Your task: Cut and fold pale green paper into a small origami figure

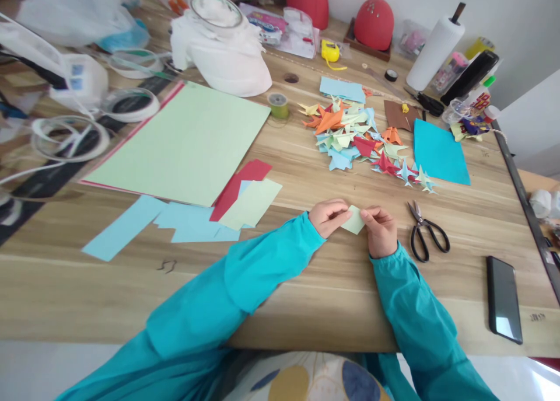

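Note:
A small pale green paper square (354,222) is held just above the wooden table, one corner pointing toward me. My left hand (329,216) pinches its left corner between thumb and fingers. On the opposite side my right hand (380,228) grips the right corner with thumb and curled fingers. Black-handled scissors (420,229) lie to the right of my right hand, blades pointing away. Beyond my hands spreads a pile of folded paper cranes (345,129) in orange, red, green and blue. Cut pieces of light green paper (254,205) lie left of my left hand.
Large green sheets (184,138), blue paper strips (125,226) and a thread spool (279,105) are on the left. To the right are a phone (504,299) and a turquoise sheet (440,151). A yellow tape measure (330,51) and red domes (374,24) stand at the back.

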The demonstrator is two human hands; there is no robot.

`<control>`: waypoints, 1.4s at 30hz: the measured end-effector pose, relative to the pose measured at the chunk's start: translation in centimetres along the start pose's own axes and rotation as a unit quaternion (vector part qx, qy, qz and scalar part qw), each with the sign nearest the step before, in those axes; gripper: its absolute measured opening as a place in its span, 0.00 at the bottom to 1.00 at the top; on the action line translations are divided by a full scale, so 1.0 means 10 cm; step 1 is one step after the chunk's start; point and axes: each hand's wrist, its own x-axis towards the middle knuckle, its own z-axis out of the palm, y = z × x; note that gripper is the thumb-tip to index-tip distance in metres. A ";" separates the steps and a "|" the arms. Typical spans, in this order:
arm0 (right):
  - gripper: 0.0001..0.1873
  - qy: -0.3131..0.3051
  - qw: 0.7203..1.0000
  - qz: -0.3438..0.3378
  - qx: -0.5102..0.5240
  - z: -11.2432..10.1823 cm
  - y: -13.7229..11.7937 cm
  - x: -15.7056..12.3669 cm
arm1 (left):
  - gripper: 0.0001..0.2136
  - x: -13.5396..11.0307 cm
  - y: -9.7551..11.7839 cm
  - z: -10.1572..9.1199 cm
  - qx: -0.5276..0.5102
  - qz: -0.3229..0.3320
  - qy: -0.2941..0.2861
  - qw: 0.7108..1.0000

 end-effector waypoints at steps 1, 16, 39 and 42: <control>0.09 -0.009 1.000 -0.007 -0.013 0.00 0.00 0.00 | 0.12 0.00 0.01 0.00 0.003 0.001 -0.003 1.000; 0.13 -0.120 0.989 0.024 -0.082 0.00 -0.10 -0.03 | 0.16 0.01 0.01 -0.03 -0.022 0.003 -0.049 0.999; 0.14 -0.213 0.963 -0.024 -0.164 0.01 -0.10 -0.06 | 0.13 0.02 0.00 -0.03 -0.035 0.036 -0.147 0.988; 0.14 -0.199 0.971 -0.009 -0.131 0.01 -0.09 -0.06 | 0.14 0.01 0.00 -0.02 -0.051 0.028 -0.122 0.991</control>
